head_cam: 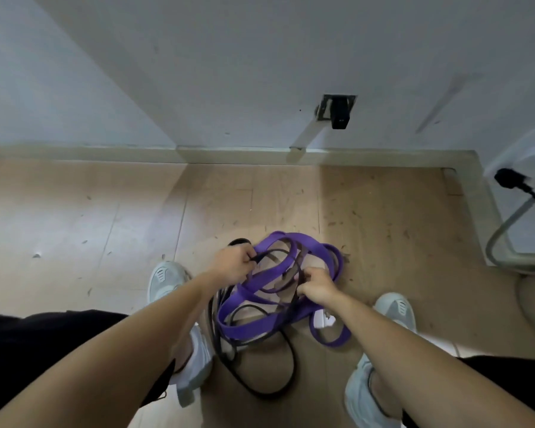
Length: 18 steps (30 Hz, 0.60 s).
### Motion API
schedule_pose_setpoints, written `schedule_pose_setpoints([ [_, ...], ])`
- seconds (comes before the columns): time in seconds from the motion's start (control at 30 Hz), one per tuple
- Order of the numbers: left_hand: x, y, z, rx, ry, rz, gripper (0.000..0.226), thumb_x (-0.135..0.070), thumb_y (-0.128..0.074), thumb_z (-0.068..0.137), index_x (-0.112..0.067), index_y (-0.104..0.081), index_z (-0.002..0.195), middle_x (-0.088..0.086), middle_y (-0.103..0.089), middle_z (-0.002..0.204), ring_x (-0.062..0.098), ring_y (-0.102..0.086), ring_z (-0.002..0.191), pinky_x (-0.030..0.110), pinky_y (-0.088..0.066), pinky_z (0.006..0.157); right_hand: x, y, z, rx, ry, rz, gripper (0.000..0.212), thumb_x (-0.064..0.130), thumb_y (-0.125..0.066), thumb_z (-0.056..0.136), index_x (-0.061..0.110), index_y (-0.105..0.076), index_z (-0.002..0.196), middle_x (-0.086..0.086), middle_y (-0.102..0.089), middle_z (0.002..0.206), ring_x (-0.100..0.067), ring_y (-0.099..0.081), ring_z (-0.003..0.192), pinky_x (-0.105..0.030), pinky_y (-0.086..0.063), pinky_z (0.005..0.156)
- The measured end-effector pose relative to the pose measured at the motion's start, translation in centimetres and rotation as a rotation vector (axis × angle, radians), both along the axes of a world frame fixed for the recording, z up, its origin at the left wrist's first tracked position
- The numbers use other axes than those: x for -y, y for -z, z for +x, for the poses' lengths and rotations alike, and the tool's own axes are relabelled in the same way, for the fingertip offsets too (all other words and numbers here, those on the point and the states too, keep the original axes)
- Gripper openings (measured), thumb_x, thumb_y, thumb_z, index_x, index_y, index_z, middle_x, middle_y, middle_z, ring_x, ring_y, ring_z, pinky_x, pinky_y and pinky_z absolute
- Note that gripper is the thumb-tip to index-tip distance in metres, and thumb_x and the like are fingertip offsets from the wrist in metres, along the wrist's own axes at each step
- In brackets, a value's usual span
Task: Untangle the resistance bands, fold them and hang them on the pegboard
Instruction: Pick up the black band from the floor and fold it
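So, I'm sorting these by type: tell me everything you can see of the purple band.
The purple band is a wide, flat, rubbery-looking strap in several loops, twisted through a thinner black band. The bunch sits low over the wooden floor between the person's shoes. The right hand grips it where a black strand crosses; the left hand holds a black strand beside its upper-left loop.

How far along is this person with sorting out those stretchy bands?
Barely started. Nothing looks finished: the purple band and black band are one tangled heap. In hand: the left hand grips a black strand, and the right hand seems to pinch another dark strand mid-tangle. Left to do: separating them, folding and hanging. No pegboard is in view.
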<state>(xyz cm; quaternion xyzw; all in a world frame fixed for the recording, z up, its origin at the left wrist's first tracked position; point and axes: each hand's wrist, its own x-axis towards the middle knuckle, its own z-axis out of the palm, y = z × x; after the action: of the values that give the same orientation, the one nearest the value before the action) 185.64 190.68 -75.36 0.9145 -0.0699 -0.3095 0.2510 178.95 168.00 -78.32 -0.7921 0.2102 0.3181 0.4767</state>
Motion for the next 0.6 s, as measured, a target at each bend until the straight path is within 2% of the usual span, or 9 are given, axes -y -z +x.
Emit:
schedule_pose_setpoints([
  [0.07,0.1,-2.1,1.9,-0.039,-0.080,-0.139,0.006,-0.021,-0.066,0.095,-0.019,-0.066,0.101,0.001,-0.076,0.087,0.015,-0.071,0.077,0.026,-0.053,0.071,0.2,-1.1,0.8,-0.008,0.144,0.069,0.025,-0.007,-0.058,0.078,0.013,-0.069,0.087,-0.011,-0.072,0.089,-0.030,-0.069,0.090,-0.046,-0.060,0.082],
  [0.13,0.2,-4.6,4.2,-0.035,-0.107,-0.227,0.006,-0.019,-0.067,0.095,-0.013,-0.068,0.098,0.002,-0.075,0.079,0.015,-0.068,0.069,0.029,-0.051,0.067,0.5,-2.4,1.8,-0.026,0.300,0.183,0.028,-0.007,-0.053,0.082,0.014,-0.070,0.092,-0.011,-0.071,0.088,-0.027,-0.070,0.084,-0.040,-0.059,0.072],
  [0.2,0.3,-7.6,6.1,0.001,-0.128,-0.285,0.005,-0.016,-0.068,0.095,-0.013,-0.070,0.092,0.002,-0.071,0.071,0.014,-0.062,0.066,0.029,-0.046,0.069,0.7,-4.2,2.8,-0.042,0.392,0.290,0.030,-0.005,-0.050,0.087,0.015,-0.070,0.099,-0.012,-0.070,0.091,-0.027,-0.070,0.084,-0.038,-0.058,0.071],
  [0.3,0.6,-13.0,8.1,0.052,-0.126,-0.353,0.008,-0.014,-0.074,0.090,-0.007,-0.075,0.094,0.006,-0.071,0.079,0.015,-0.064,0.075,0.027,-0.050,0.077,1.0,-7.0,4.3,0.011,0.377,0.350,0.028,-0.002,-0.052,0.091,0.015,-0.071,0.104,-0.013,-0.070,0.101,-0.029,-0.068,0.097,-0.044,-0.060,0.083],
  [0.4,0.8,-18.8,9.4,0.098,-0.027,-0.404,0.018,-0.008,-0.080,0.084,-0.010,-0.076,0.102,0.005,-0.076,0.099,0.014,-0.070,0.091,0.024,-0.053,0.089,0.9,-9.6,4.8,0.085,0.351,0.341,0.022,0.000,-0.059,0.090,0.013,-0.072,0.101,-0.011,-0.071,0.094,-0.027,-0.067,0.093,-0.048,-0.054,0.095],
  [0.5,1.1,-24.2,10.1,0.180,0.076,-0.412,0.021,-0.009,-0.080,0.084,-0.017,-0.075,0.103,-0.003,-0.075,0.095,0.008,-0.070,0.089,0.017,-0.052,0.085,0.0,-12.1,4.6,0.164,0.297,0.364,0.014,0.004,-0.065,0.089,0.009,-0.075,0.097,-0.015,-0.072,0.094,-0.030,-0.066,0.093,-0.047,-0.053,0.091],
  [0.6,1.9,-29.4,9.9,0.272,0.125,-0.456,0.022,-0.010,-0.080,0.085,-0.014,-0.075,0.106,-0.001,-0.075,0.093,0.004,-0.070,0.082,0.014,-0.054,0.079,-1.4,-14.4,4.5,0.242,0.198,0.403,0.013,0.006,-0.068,0.090,0.005,-0.073,0.102,-0.019,-0.073,0.101,-0.030,-0.069,0.095,-0.040,-0.054,0.090],
])
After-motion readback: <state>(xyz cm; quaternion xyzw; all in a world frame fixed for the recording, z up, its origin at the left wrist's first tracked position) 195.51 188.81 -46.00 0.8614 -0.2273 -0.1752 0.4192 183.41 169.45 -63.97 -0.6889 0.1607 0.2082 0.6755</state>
